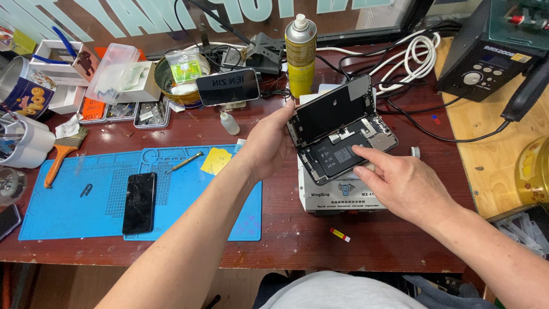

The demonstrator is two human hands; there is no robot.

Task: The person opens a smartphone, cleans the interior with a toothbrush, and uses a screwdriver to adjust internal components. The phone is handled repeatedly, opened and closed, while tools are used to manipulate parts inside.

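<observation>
1. A flat blue rubber mat on the red-brown wooden bench carries a cracked black glass screen panel.
2. Left hand, grip closed, props the opened black smartphone, lifted screen upright.
3. Right hand, fingers loose, holds nothing; forefinger presses the phone's battery, above a white box-shaped heating station.

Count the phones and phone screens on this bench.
4, possibly more hidden in the clutter: opened phone held by both hands, black screen on the blue mat, phone propped behind, dark phone at left edge.

An opened phone lay on a heater box, right of the mat; a spray can stood behind.
</observation>
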